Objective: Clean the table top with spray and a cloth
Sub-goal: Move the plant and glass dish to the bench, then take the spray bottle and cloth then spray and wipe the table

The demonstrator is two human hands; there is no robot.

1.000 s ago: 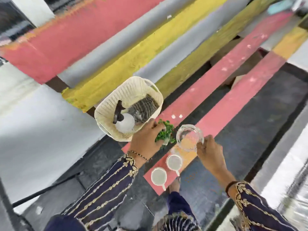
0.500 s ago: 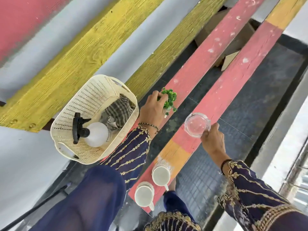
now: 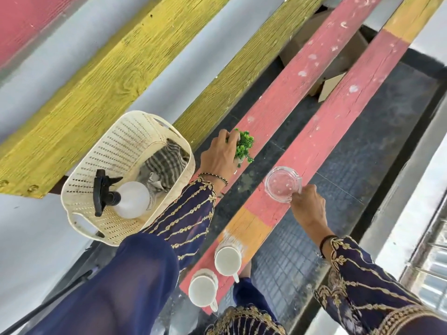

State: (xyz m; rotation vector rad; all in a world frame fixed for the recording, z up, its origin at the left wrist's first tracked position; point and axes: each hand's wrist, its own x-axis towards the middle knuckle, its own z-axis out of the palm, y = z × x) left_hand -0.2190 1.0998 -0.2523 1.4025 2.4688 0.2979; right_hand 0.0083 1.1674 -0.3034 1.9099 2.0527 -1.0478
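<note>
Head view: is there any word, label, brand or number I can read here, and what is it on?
On the spray bottle in the basket: a small label on its side, with print too blurred to read.
On the white mugs, glass jug, plant and checked cloth: no writing visible.
On the painted planks: no text or numbers.

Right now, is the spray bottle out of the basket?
No, the spray bottle lies in the basket beside the checked cloth; left hand grips the plant, right hand the glass jug.
</note>
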